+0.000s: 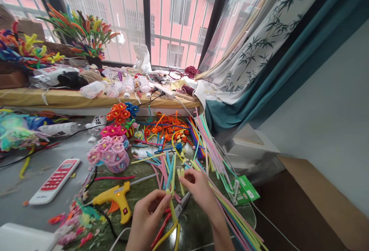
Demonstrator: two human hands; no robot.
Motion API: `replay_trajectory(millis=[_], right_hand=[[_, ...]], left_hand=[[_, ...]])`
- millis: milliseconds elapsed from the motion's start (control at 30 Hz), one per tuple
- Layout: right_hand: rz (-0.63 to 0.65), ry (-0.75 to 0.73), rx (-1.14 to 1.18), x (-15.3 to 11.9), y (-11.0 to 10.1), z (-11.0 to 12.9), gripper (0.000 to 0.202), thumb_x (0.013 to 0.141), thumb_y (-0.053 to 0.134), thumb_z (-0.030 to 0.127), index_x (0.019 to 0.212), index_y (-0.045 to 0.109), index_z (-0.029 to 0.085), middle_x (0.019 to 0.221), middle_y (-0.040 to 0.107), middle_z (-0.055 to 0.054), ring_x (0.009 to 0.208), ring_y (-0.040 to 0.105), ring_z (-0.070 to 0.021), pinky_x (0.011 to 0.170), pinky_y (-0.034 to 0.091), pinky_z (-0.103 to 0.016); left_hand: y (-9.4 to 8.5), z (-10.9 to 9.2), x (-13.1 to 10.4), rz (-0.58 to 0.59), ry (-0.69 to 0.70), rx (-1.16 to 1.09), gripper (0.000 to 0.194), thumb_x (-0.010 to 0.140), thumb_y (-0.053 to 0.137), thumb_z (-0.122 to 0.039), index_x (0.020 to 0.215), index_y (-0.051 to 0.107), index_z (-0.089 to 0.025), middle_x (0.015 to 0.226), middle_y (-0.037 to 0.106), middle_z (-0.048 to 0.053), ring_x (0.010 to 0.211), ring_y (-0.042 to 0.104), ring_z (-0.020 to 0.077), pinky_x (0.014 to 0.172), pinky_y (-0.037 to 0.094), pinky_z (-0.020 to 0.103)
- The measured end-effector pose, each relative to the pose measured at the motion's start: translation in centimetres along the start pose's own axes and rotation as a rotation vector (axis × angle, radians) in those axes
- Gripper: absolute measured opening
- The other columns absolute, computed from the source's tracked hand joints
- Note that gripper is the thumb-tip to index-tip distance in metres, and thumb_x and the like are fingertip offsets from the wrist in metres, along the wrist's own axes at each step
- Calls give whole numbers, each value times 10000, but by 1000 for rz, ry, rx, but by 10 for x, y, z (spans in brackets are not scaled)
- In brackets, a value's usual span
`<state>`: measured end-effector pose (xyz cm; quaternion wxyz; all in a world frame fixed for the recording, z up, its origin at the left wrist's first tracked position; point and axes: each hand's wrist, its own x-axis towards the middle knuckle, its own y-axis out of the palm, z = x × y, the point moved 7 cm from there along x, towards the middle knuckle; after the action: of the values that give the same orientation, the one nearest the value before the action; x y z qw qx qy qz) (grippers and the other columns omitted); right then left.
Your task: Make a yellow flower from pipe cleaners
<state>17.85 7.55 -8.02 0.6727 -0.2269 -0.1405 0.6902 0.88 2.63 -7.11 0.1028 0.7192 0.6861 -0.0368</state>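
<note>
My left hand (151, 214) pinches a yellow pipe cleaner (172, 209) between thumb and fingertips; it bends down below the hand. Just to the right and slightly higher, my right hand (201, 191) grips a light yellow bent pipe cleaner (181, 177), its looped ends sticking up past the fingers. Between and beneath the hands lie scissors (182, 206) with red handles, partly covered. Pink, blue and yellow pipe cleaners (166, 169) lie loose just beyond the fingers. A yellow hot glue gun (115, 198) rests left of my left hand.
Pipe-cleaner flower pots (117, 158) stand beyond the glue gun. A bundle of long pastel pipe cleaners (230, 216) runs along the right edge, by a green box (247, 189). A red-and-white remote-like object (54, 182) lies left. Bottles (93, 88) crowd the windowsill.
</note>
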Motion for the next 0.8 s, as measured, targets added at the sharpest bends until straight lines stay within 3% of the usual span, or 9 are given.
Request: replay_trajectory(millis=[133, 267, 567, 800], right_hand=[[109, -65, 259, -28, -1, 12, 246, 882, 638, 397, 791, 652, 169, 678, 634, 11, 605, 607, -151, 583, 483, -247], [217, -72, 586, -40, 8, 17, 326, 767, 793, 455, 762, 666, 155, 640, 593, 29, 569, 547, -116, 547, 449, -210], [206, -30, 749, -42, 18, 14, 378, 672, 878, 458, 791, 718, 137, 619, 621, 25, 541, 550, -100, 515, 441, -187], [136, -37, 625, -37, 20, 3, 487, 708, 800, 590, 763, 726, 112, 606, 601, 4, 506, 517, -109, 483, 397, -213]], left_hand=[[8, -4, 7, 20, -13, -34, 331, 693, 818, -476, 711, 732, -157, 686, 715, 15, 680, 646, 169, 637, 522, 204], [15, -2, 10, 46, -31, -59, 357, 647, 851, -474, 695, 707, -151, 672, 698, 14, 674, 642, 172, 628, 533, 217], [17, 1, 9, 41, -47, -76, 395, 650, 849, -494, 805, 722, -154, 643, 695, 11, 509, 539, 108, 434, 411, 168], [8, 0, 7, 19, -53, -75, 372, 687, 817, -509, 741, 702, -160, 655, 650, -17, 573, 576, 116, 526, 468, 180]])
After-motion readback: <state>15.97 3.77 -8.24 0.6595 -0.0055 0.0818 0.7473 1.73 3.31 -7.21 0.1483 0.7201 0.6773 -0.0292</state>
